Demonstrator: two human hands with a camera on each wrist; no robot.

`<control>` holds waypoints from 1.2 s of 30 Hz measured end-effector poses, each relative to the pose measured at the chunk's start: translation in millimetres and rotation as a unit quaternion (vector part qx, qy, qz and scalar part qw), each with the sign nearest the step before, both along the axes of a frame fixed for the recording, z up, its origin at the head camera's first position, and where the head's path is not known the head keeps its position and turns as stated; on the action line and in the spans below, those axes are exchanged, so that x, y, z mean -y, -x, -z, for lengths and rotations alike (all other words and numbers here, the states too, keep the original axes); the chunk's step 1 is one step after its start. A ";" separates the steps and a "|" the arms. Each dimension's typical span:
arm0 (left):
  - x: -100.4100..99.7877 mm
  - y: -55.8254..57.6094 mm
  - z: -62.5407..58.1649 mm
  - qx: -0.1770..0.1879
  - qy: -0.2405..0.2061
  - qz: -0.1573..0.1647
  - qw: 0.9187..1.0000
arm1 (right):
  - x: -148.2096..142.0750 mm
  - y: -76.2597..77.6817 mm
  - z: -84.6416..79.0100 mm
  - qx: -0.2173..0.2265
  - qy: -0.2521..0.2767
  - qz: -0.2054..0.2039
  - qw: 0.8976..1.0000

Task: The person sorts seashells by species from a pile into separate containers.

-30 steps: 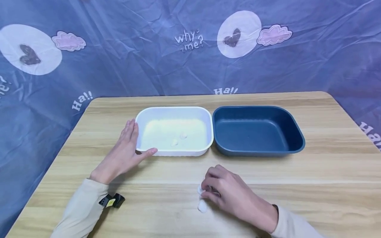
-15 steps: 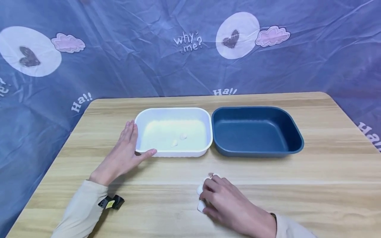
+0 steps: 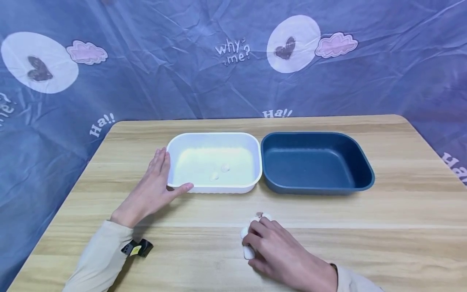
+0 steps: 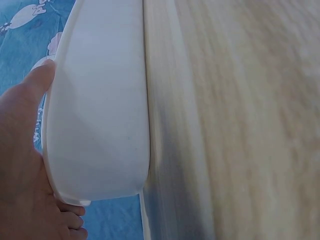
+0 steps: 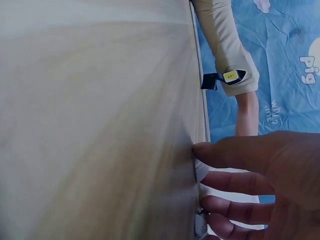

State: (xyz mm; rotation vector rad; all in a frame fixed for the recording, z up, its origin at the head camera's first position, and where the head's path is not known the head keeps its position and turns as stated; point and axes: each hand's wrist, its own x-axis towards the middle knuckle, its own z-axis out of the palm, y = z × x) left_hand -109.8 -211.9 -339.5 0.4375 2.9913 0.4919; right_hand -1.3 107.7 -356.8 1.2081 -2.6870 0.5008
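Note:
In the head view my left hand (image 3: 151,192) lies at the near-left corner of a white plastic tub (image 3: 219,189), straight fingers along its left side and thumb on the front rim. The left wrist view shows the thumb at the rim of the tub (image 4: 100,110). Two small pale seashells (image 3: 225,167) lie inside it. At the table's near middle my right hand (image 3: 279,255) pinches a white seashell (image 3: 249,252) between thumb and fingers, low at the tabletop. A ribbed white shell (image 3: 244,232) and a brownish one (image 3: 259,214) show beside its fingers; the hand partly hides this group.
A dark blue tub (image 3: 313,190) stands against the right side of the white one. Both are on a wood-grain table (image 3: 204,243). A blue printed cloth (image 3: 175,61) hangs behind the table. A black strap device (image 3: 137,247) sits on the left sleeve.
My right hand has come down and toward me over the shells, its thumb and fingers now around the near shell. The far shells have come into view. The left hand has stayed put.

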 end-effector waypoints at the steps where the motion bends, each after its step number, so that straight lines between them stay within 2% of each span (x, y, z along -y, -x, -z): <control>1: 0.0 -0.1 0.5 0.001 0.000 0.000 1.000 | -0.7 0.7 0.9 0.005 0.005 -0.005 1.000; 5: 0.8 0.2 1.7 0.004 -0.001 -0.002 1.000 | -2.6 4.2 3.7 0.021 0.023 -0.019 0.999; 11: 2.1 -1.6 3.6 0.003 -0.007 -0.002 1.000 | -2.8 7.4 4.8 0.003 0.029 -0.051 0.998; 16: 1.1 -2.4 3.8 0.002 -0.005 -0.004 1.000 | -6.2 11.7 0.7 -0.006 0.043 -0.076 0.996; 22: -0.8 0.3 3.1 -0.002 -0.001 -0.003 1.000 | -12.2 17.4 -5.4 0.009 0.058 -0.099 0.993; 30: -2.9 1.9 2.5 -0.002 0.004 -0.003 1.000 | -18.9 26.3 -14.2 0.014 0.099 -0.102 0.990; 36: -2.3 2.3 2.6 -0.001 0.002 -0.005 1.000 | -22.2 37.2 -22.6 0.004 0.102 -0.095 0.990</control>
